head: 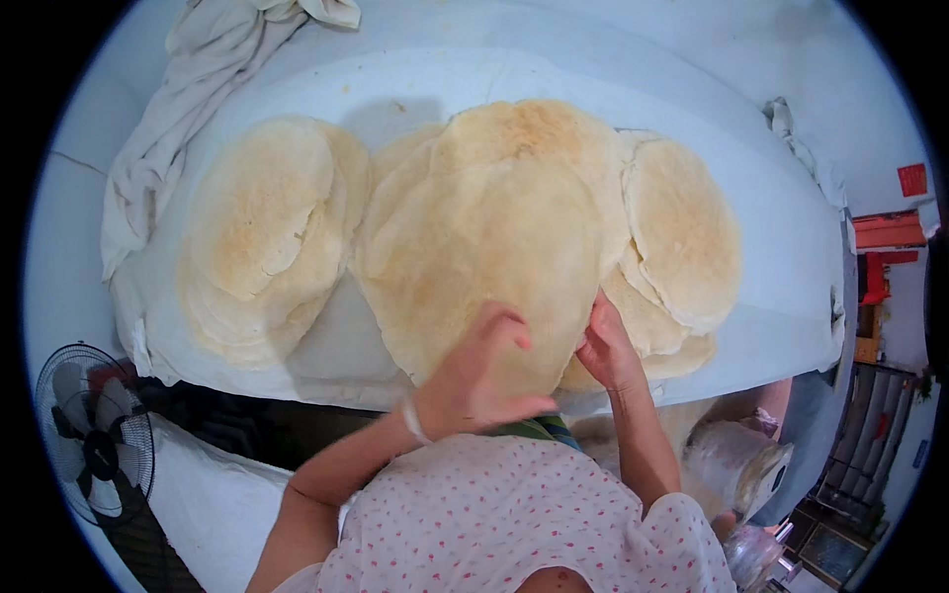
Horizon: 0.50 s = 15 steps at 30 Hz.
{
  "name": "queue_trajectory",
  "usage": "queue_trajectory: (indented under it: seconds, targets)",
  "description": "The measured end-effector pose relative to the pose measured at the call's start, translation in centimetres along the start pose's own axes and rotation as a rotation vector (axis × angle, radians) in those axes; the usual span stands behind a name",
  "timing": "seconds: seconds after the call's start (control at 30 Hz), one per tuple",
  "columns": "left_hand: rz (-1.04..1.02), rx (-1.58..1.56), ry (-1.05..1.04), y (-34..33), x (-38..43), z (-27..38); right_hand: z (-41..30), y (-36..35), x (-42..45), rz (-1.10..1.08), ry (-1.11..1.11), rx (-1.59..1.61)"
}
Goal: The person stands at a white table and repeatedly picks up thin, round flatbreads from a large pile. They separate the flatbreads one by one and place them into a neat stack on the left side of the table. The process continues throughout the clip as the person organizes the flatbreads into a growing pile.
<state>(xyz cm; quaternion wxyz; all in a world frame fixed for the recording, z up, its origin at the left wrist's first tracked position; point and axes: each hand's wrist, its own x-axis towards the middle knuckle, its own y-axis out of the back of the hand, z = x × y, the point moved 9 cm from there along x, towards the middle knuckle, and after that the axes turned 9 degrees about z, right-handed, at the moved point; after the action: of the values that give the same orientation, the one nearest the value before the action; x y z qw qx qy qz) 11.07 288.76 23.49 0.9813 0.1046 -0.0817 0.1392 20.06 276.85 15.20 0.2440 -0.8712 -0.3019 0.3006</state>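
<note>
A large, thin round flatbread [519, 230] lies across the middle of the cloth-covered table, over other flatbreads. My right hand [609, 345] pinches its right edge between thumb and fingers. Slightly blurred, my left hand [482, 378] is over the near part of the bread, fingers curled and thumb spread apart, with nothing visible between them. One pile of flatbreads [259, 215] sits to the left, and another pile [686, 230] to the right, partly under the middle breads.
The table [786, 296] has a pale cloth cover. Crumpled cloth [167, 141] lies along its far left side. A black fan [100, 452] stands at the near left, beside a white-covered surface [215, 504]. Plastic-wrapped items [730, 459] are at the near right.
</note>
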Motion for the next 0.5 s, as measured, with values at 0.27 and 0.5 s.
queue_trajectory:
  seconds: [0.27, 0.5]
  targets:
    - [0.142, 0.301, -0.214, -0.2, -0.9, 2.3, -0.8, 1.3, -0.5, 0.118, 0.114, -0.244]
    - [0.531, 0.619, -0.159, 5.9, -1.0, 3.9, -2.1, 0.8, -0.9, 0.453, 0.308, -0.413]
